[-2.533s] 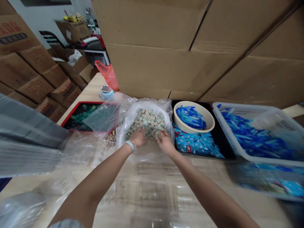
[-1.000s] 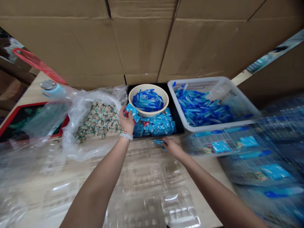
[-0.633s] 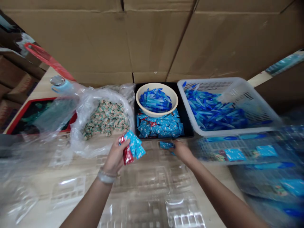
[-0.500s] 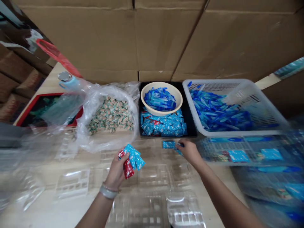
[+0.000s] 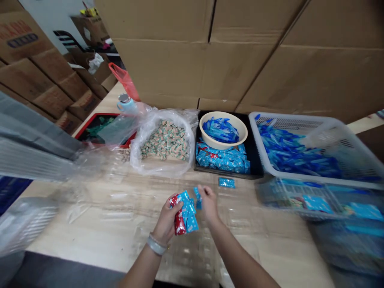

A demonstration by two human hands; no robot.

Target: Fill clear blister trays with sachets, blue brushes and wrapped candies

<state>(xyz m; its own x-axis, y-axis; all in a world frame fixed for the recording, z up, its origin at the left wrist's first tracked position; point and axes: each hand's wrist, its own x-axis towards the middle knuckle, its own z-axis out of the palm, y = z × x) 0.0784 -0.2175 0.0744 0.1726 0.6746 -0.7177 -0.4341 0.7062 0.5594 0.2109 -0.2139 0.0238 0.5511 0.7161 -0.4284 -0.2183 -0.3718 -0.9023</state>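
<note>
My left hand [image 5: 166,218] is closed on a fanned bunch of small printed packets [image 5: 186,212], red and light blue with white marks. Just to its right, my right hand [image 5: 209,202] pinches a single blue packet [image 5: 198,198] by its edge, close to the bunch but apart from it. Another blue packet [image 5: 227,183] lies flat on the table beyond my right hand. Clear plastic trays [image 5: 186,256], blurred, lie beneath both hands.
A black tray [image 5: 258,160] holds more packets and a cream bowl [image 5: 223,146] of blue pieces. Right of it stands a white basket [image 5: 300,176] of blue pieces; left, a plastic bag [image 5: 136,158] of small wrapped pieces. Filled clear trays [image 5: 345,210] are stacked at right. Cardboard boxes [image 5: 168,72] stand behind.
My right hand has moved left, away from the packet on the table, bringing a blue packet beside the bunch in my left hand. The camera has turned left.
</note>
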